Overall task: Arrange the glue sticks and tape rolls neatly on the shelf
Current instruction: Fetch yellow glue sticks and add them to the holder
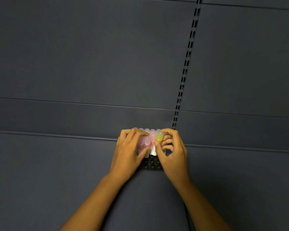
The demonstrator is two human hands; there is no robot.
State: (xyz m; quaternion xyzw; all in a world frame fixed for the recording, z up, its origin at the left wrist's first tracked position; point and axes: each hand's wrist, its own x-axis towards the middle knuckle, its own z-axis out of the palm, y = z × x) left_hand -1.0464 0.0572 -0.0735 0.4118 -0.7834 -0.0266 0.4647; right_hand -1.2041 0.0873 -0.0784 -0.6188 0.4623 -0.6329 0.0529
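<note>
A cluster of glue sticks (148, 140) was seen standing upright, packed side by side in rows on a black tray (151, 164) with round sockets. The tray lay on the dark grey shelf (57, 164), close to its back edge, just left of a slotted upright (187, 64) running up the grey back panel (90, 47).

Most caps were translucent pink; one stick at the right of the cluster carried a yellow cap (159, 137), and a white stick (153, 150) was visible in the front row between the two hands.

The left hand (129, 153) was laid over the left side of the cluster, its fingers curved across the pink caps and the thumb pressed against the front of the sticks; the sticks were held between them. The right hand (171, 154) was set at the right side, fingers curled, thumb and forefinger pinched on the yellow-capped stick. The two hands were close together, separated only by the middle sticks.

The front sockets of the tray were seen unfilled. Both forearms were seen entering from the lower edge of the view. Tape rolls could not be seen.
</note>
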